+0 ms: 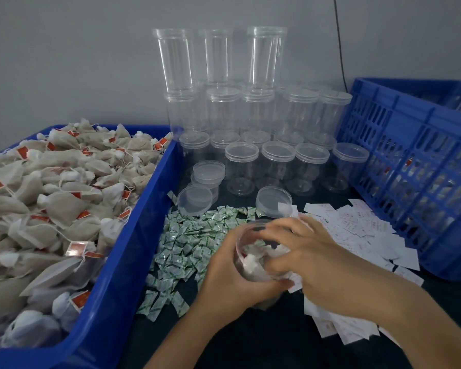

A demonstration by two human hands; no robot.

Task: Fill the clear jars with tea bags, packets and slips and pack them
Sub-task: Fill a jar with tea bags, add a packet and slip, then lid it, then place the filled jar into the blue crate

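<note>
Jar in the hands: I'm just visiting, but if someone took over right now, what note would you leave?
Left hand grips the jar, near the packets.
Right hand: fingers at the jar's mouth on the tea bags inside; whether they pinch anything is unclear.
Supplies: loose tea bags in the bin at left, slips at right, empty jars and lids behind.
Done: tea bags are in this jar.
Left: no packet or slip seen inside yet; then lid it, pack it, fill the rest.
</note>
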